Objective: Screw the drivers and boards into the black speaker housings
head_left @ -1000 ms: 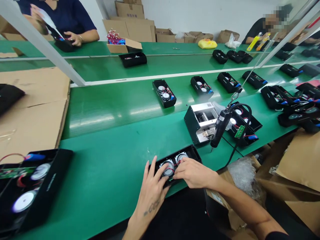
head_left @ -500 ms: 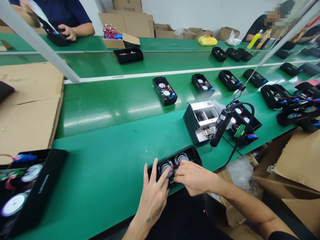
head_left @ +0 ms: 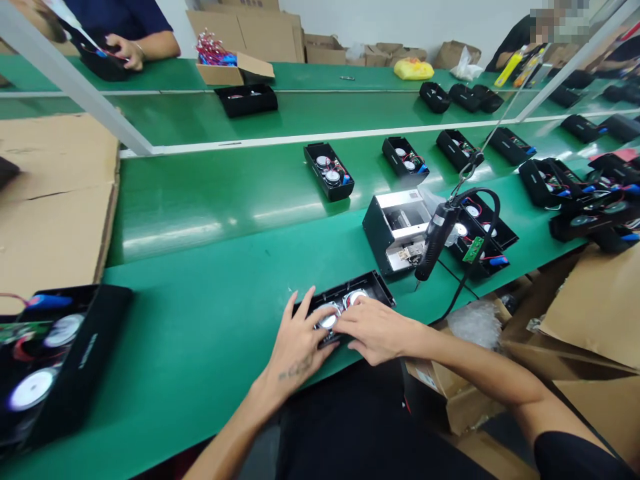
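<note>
A black speaker housing [head_left: 377, 288] with two round silver speakers lies open side up on the green bench [head_left: 210, 333], near its front edge. My left hand [head_left: 300, 337] rests over its left end with fingers spread, fingertips at the left speaker [head_left: 327, 316]. Bent fingers of my right hand [head_left: 373, 328] reach into the housing between the speakers; whatever they pinch is hidden. Just behind the housing stands a black and silver machine [head_left: 397, 230]. A black electric screwdriver [head_left: 436, 243] hangs from a cable to its right.
Another open housing [head_left: 95, 360] sits at the left edge, near cardboard [head_left: 55, 200]. More housings [head_left: 329, 172] stand along the belt and at the right. Cardboard boxes [head_left: 590, 307] fill the lower right. Across the belt, a person's hand [head_left: 127, 52] holds a black part.
My right hand has shifted slightly left inside the housing, toward the left speaker. My left hand stays at the left end. The whole view has shifted a little.
</note>
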`<state>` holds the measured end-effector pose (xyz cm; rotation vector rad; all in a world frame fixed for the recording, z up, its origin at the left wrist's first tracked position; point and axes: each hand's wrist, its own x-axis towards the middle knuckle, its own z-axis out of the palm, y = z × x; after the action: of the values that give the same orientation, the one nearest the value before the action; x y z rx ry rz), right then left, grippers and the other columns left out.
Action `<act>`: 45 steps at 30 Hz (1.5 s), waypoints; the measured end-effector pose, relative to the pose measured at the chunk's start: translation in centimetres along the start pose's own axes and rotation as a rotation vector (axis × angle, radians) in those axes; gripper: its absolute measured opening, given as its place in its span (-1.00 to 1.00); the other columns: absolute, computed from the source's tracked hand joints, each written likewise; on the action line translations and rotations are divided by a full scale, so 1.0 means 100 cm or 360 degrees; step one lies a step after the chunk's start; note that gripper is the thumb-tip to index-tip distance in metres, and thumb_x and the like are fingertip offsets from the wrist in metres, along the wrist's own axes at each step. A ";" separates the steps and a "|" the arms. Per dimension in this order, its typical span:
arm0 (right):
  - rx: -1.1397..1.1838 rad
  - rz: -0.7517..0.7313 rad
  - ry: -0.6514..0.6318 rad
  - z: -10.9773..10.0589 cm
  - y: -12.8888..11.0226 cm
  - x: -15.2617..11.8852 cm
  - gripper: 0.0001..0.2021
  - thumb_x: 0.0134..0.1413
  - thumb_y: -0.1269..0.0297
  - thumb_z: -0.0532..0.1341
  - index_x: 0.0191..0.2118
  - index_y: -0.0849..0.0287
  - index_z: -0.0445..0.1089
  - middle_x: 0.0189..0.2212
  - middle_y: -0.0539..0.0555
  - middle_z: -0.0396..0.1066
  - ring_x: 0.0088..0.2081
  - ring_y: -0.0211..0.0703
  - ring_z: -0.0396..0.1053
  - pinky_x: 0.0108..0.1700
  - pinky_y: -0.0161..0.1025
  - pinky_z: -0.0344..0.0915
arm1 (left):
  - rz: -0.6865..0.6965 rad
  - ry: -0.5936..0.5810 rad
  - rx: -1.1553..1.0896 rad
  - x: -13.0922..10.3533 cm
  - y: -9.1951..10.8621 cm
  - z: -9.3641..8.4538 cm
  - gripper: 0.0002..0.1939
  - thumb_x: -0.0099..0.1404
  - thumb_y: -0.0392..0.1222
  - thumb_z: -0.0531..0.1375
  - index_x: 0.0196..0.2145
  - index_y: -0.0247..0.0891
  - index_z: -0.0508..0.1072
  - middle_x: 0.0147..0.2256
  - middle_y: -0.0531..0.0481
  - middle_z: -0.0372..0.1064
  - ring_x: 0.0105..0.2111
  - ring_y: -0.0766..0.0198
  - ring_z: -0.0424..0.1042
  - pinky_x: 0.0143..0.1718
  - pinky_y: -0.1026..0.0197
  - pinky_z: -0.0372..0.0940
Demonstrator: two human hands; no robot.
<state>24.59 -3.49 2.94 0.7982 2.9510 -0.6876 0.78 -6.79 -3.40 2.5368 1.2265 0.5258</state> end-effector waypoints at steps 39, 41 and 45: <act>0.0147 0.0294 -0.0170 -0.033 0.012 0.056 -0.66 0.13 0.36 0.41 0.05 0.14 0.66 -0.24 0.18 0.68 -0.30 0.04 0.60 -0.38 -0.21 0.19 | -0.0175 -0.0383 -0.0578 0.048 -0.047 -0.027 -0.64 0.23 0.20 0.45 -0.48 -0.12 0.65 0.02 -0.02 0.57 0.16 -0.04 0.47 0.25 -0.10 0.34; 0.0076 0.0284 -0.0123 -0.028 0.013 0.053 -0.68 0.11 0.36 0.41 0.00 0.18 0.67 -0.29 0.19 0.66 -0.29 0.05 0.58 -0.31 -0.18 0.25 | -0.0152 -0.0365 -0.0581 0.046 -0.048 -0.024 -0.66 0.24 0.18 0.45 -0.48 -0.12 0.65 0.01 -0.01 0.57 0.19 -0.06 0.45 0.33 -0.16 0.28; -0.0097 0.0198 -0.0051 -0.013 0.015 0.049 -0.74 0.13 0.34 0.37 -0.06 0.25 0.65 -0.28 0.23 0.64 -0.24 0.08 0.55 -0.16 -0.08 0.33 | -0.0085 -0.0367 -0.0580 0.044 -0.050 -0.021 -0.73 0.25 0.15 0.46 -0.43 -0.06 0.69 -0.02 0.03 0.58 0.18 0.00 0.45 0.43 -0.19 0.17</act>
<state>21.18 0.54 2.96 0.9460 2.8491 -0.5940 -1.05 -0.14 -2.61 2.1824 1.0083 0.3897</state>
